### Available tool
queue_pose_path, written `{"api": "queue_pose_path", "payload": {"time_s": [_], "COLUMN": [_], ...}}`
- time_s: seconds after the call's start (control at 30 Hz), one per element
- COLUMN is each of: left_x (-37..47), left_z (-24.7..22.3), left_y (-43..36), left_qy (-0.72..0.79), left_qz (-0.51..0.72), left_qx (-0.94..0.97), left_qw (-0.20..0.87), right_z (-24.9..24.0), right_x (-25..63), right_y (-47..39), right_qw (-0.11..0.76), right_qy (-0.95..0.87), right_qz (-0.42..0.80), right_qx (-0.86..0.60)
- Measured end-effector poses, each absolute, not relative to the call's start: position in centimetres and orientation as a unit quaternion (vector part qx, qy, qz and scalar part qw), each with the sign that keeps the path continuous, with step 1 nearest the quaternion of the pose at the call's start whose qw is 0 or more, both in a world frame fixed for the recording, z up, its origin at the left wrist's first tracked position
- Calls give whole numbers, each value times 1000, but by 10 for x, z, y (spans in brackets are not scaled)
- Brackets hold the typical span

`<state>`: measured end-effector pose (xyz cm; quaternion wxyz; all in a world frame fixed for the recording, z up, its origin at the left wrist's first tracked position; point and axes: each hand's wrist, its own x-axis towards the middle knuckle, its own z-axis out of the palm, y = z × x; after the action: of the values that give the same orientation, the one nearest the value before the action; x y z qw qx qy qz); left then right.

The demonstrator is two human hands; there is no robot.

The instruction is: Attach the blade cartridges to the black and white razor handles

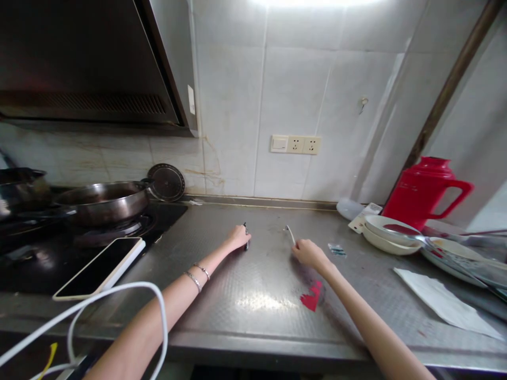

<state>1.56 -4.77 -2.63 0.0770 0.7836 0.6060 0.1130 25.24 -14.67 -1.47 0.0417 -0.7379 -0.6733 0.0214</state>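
From my viewpoint, a brushed, faintly dimpled metal counter spans the scene beneath pale glazed wall tiles. At left, a shiny, round, steel pan sits on the black stove, with something dark inside that I cannot identify. At right stands a glossy red flask with a loop handle, its contents hidden. Before it, two pale, shallow bowls are stacked, the upper one holding something dark red; beside them, a patterned plate bears a pale piece I cannot name. My left hand is closed around a small dark-and-silver object, upright at the middle of the counter and mostly covered by the fingers. My right hand is nearly closed, fingertips pinching the near end of a thin white strip, slim, smooth-looking and slightly curved, whose far end points toward the wall. Nearer the front edge lies a flat, ragged, red patch; right of that hand is a small clear-and-teal packet.
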Motion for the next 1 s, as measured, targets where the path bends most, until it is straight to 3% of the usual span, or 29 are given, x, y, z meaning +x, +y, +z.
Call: {"api": "queue_pose_path", "payload": {"time_s": [0.33, 1.0], "left_x": [17, 10], "left_z": [-28, -38], "left_y": [-47, -41], "left_qy": [610, 604], "left_qz": [101, 140], "left_qx": [782, 781], "left_qw": [73, 80], "right_z": [-7, -10], "right_x": [135, 144], "right_y": [-133, -127], "right_qw": [63, 79], "right_qy": [-712, -713], "right_qz": [41, 15], "right_qx": [-698, -696]}}
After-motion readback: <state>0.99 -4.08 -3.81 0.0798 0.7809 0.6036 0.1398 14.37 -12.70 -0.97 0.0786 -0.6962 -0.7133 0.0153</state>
